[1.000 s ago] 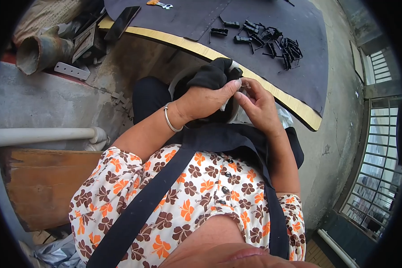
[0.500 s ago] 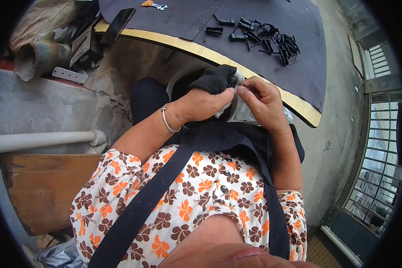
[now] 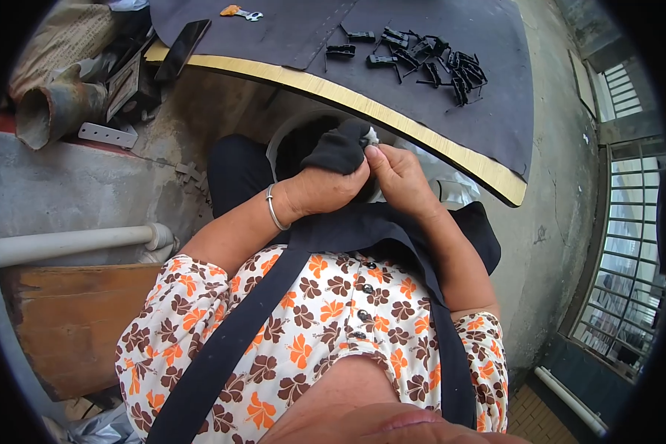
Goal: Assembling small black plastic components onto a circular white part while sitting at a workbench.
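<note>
A small black cloth piece [image 3: 336, 151] with a white patch at its right end is held over my lap, just off the table's near edge. My left hand [image 3: 331, 186] is closed around its lower side, a silver bangle on the wrist. From the right, my right hand [image 3: 398, 179] pinches at the white end, thumb pressed down. Both hands nearly touch there. Whatever lies between the right fingertips is too small and covered to make out. Behind the cloth stands a pale round bucket [image 3: 274, 143] with dark contents, partly hidden by the hands.
On the dark-covered table [image 3: 274, 33] lie several black plastic clip-like parts [image 3: 422, 55], a phone [image 3: 183, 49] and an orange-handled wrench [image 3: 241, 12]. A rusty pipe fitting [image 3: 55, 111] sits on a ledge at left. Clear plastic [image 3: 459, 189] shows beneath the table's edge.
My right hand has come left and down, closing in on my left hand. The cloth has dropped slightly towards me. The whole view has shifted a little.
</note>
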The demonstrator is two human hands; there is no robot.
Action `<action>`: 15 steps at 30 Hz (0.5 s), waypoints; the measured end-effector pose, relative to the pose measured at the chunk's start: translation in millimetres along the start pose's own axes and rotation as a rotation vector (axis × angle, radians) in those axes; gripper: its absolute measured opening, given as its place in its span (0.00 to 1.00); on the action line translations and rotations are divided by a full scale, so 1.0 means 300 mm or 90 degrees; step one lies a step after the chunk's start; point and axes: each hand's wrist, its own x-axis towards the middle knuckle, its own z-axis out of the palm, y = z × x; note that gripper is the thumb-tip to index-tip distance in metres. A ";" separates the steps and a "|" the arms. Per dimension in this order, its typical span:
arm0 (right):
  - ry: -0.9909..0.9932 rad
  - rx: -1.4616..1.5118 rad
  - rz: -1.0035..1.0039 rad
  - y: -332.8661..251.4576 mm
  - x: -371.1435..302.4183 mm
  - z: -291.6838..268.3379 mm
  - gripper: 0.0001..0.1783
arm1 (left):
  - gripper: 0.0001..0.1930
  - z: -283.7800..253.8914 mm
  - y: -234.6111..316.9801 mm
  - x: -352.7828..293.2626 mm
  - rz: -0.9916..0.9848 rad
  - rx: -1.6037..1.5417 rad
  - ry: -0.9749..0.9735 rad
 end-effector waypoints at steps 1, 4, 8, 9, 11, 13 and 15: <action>-0.007 -0.018 0.017 0.000 0.000 -0.001 0.18 | 0.04 0.004 -0.004 -0.004 -0.018 -0.017 0.009; 0.009 -0.144 0.012 -0.027 0.015 -0.056 0.16 | 0.10 -0.020 -0.023 -0.012 -0.148 -0.081 -0.065; 0.344 -0.445 -0.062 -0.029 0.079 -0.301 0.11 | 0.13 -0.077 -0.145 -0.061 -0.110 0.143 -0.107; 0.410 -0.534 -0.076 0.011 0.096 -0.379 0.11 | 0.12 -0.084 -0.150 -0.068 -0.141 0.270 -0.193; 0.371 -0.608 -0.016 0.035 0.120 -0.465 0.11 | 0.12 -0.083 -0.158 -0.059 -0.167 0.394 -0.279; 0.323 -0.682 0.041 0.045 0.124 -0.492 0.11 | 0.10 -0.068 -0.148 -0.037 -0.111 0.405 -0.214; 0.195 -0.723 -0.048 0.058 0.118 -0.499 0.08 | 0.09 -0.061 -0.111 -0.008 -0.111 0.280 -0.138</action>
